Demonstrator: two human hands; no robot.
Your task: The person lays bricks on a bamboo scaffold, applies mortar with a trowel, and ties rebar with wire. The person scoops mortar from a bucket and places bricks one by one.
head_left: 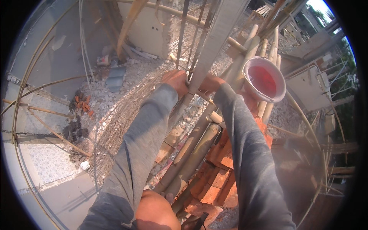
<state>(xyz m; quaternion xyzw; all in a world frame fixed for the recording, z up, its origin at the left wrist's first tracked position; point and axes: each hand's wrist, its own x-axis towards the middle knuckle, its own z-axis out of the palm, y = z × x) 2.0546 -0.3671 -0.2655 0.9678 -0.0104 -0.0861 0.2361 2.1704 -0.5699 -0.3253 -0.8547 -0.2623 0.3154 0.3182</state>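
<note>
Left hand (176,82): curls beside the plank (212,48), close to the rods (183,34), actual grip impossible to tell.
Right hand (209,83): tucks in at the plank's right edge, partly hidden, hold unclear too.
Plank: slants up between both hands.
Bucket (281,88): sits off right, reddish inside.
Bricks (214,186): lie stacked lower right.

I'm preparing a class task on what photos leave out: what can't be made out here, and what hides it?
All in the head view:
Left hand: fingertips hidden by its own back and knuckles.
Right hand: fingertips hidden by the grey board or the curled hand itself; I cannot tell which.
Grey board: upper end cut off by the top edge.
Bricks: partly covered by the right sleeve.
</note>
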